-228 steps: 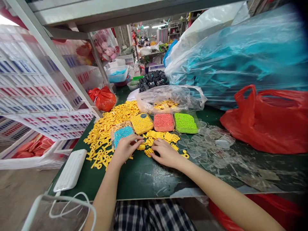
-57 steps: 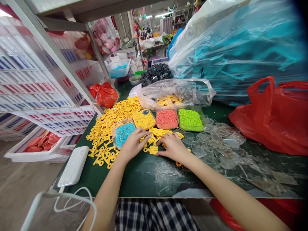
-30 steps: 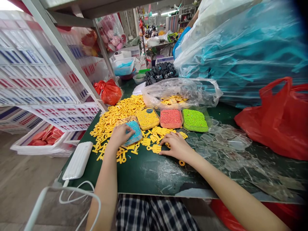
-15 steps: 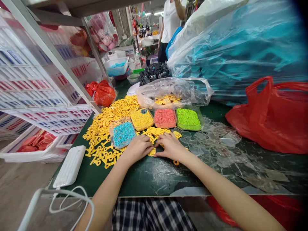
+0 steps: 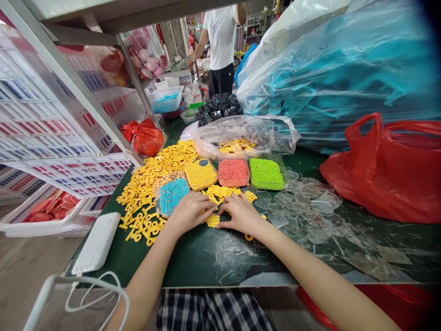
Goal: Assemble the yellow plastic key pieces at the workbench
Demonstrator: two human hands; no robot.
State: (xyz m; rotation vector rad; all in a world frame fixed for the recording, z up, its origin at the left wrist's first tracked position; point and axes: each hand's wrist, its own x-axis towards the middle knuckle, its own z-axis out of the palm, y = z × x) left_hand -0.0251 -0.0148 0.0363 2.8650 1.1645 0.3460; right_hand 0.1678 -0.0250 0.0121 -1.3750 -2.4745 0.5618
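Note:
My left hand (image 5: 193, 211) rests low over the green tabletop with its fingers bent together, closed at a small yellow plastic piece (image 5: 213, 221). Facing it, my right hand (image 5: 239, 212) is curved, thumb and forefinger apart, the thumb tip close by the same piece. More yellow plastic pieces (image 5: 222, 192) lie just beyond the fingers. Behind the hands stand shallow clear trays of tiny beads: blue beads (image 5: 173, 195), yellow beads (image 5: 200, 174) with a dark round disc on top, red beads (image 5: 233, 172) and green beads (image 5: 265, 172).
A large heap of yellow pieces (image 5: 151, 179) spreads at left, near a white power bank (image 5: 96, 242) with a cable. Clear plastic scraps (image 5: 310, 207) and a red bag (image 5: 386, 174) lie at right. Behind are a clear bag (image 5: 248, 131), black parts (image 5: 220, 108) and a standing person (image 5: 220, 41).
Both hands stay at the same spot among the yellow pieces with little finger motion. The view has shifted slightly. The person in the background has moved left.

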